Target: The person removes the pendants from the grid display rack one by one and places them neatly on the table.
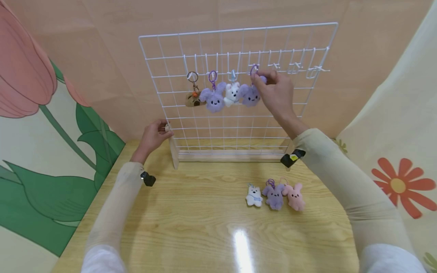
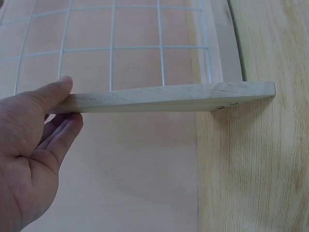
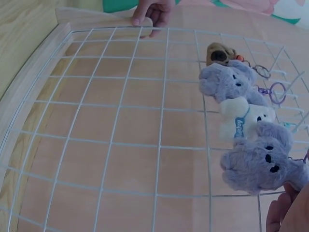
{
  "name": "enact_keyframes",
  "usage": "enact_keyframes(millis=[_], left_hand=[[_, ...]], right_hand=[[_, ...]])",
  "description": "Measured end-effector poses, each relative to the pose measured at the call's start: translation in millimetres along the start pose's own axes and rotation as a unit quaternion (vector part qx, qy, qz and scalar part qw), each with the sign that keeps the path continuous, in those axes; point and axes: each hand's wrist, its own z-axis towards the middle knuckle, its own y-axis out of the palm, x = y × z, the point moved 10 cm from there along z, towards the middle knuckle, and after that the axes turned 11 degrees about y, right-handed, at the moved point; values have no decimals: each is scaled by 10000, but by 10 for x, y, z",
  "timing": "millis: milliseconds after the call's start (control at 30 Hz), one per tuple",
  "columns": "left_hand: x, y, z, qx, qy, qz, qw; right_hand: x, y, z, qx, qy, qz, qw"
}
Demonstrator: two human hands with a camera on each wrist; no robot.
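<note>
On the white wire grid [image 1: 239, 30], fourth in a row of hung plushes, the held lilac plush [image 1: 250, 96] sits in the pinch of the right hand [image 1: 278, 91], its fingers just below the purple ring [image 1: 252, 69] — whether the ring is fully seated I cannot tell. The fingers of the left hand [image 1: 152, 135] grasp the wooden upright [image 2: 169, 95]. Should the ring be short of its hold, letting go would probably drop the plush; a sideways tug might catch the white plush [image 1: 232, 94] close beside it, and a slack left grip could let the stand rock. Fluffy pile covers the lilac body and its rounded ears; the brown plush [image 1: 193, 99] is squat. Thin, straight wires meet pale, flat timber with a blunt end — below lies a smooth, wood-grained bench [image 1: 191, 227] carrying a soft, long-eared pink plush [image 1: 295, 197]
</note>
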Motion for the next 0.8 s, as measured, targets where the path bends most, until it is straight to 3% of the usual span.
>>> enact_keyframes(millis=[300, 567, 800], left_hand=[[6, 2, -2, -14, 5, -10, 10000], [10, -6, 0, 33, -62, 61, 10000], [30, -4, -1, 46, -28, 29, 10000]], right_hand=[[22, -18, -6, 75, 179, 12, 9998], [-45, -85, -49, 380, -102, 178, 9991], [-41, -87, -78, 322, -190, 339, 9987]])
